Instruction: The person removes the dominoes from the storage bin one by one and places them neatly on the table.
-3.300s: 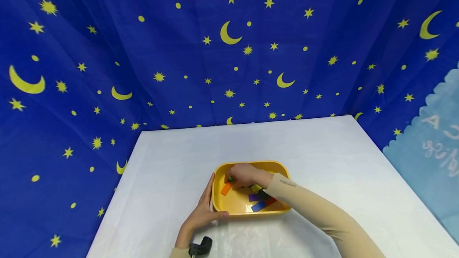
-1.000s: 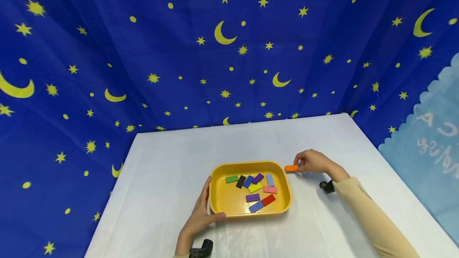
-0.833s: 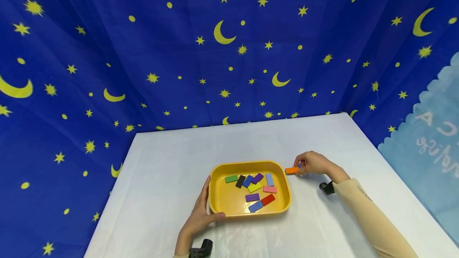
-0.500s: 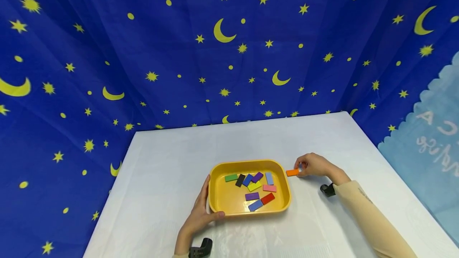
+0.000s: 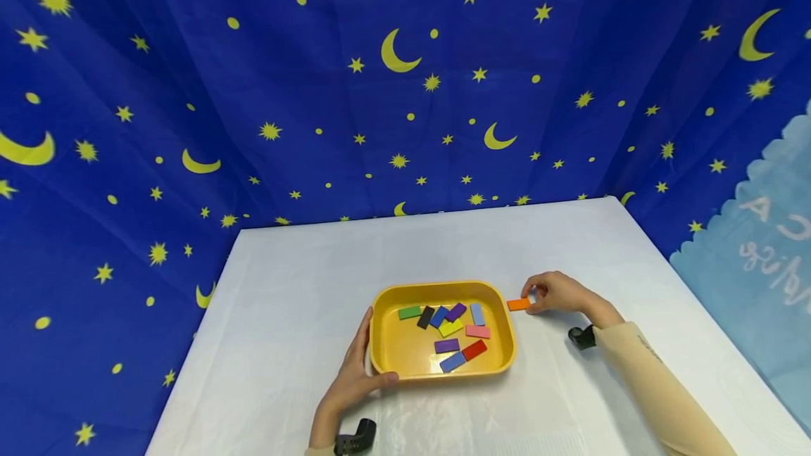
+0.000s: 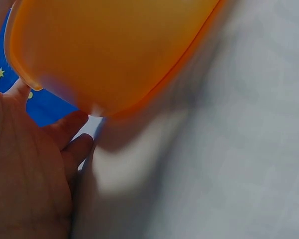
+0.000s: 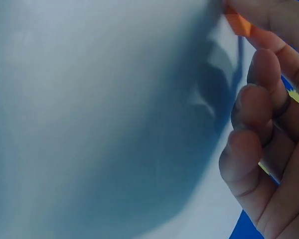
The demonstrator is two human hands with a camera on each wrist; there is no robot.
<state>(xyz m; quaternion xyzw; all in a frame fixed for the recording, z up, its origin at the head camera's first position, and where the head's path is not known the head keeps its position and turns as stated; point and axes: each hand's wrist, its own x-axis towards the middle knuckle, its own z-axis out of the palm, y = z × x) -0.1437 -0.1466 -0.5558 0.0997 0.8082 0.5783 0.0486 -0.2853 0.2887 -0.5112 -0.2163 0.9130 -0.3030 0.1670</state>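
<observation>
My left hand (image 5: pixel 352 376) holds the near left corner of a yellow tray (image 5: pixel 395 364), thumb on the front rim and fingers along the left wall. In the left wrist view the tray (image 6: pixel 124 55) looks orange, with some fingers behind it. Just right of the tray, my right hand (image 5: pixel 560 293) pinches the right end of an orange domino block (image 5: pixel 517 305) between thumb and index finger. The block lies flat, at or very near the table surface. The right wrist view shows its end (image 7: pixel 237 23) between the fingertips, the other fingers (image 7: pixel 241 154) loosely curled.
Inside the tray lie several coloured blocks, including a green block (image 5: pixel 410 312), a black block (image 5: pixel 426 317), a yellow block (image 5: pixel 451 328), a pink block (image 5: pixel 478 331) and a red block (image 5: pixel 474 350). White cloth covers the table (image 5: pixel 304 287). A blue starry curtain (image 5: pixel 329 90) hangs behind.
Over three seconds ago my right hand was inside the tray at the orange block. It carried the block out to the right, then lowered it slightly. My left hand stayed on the tray.
</observation>
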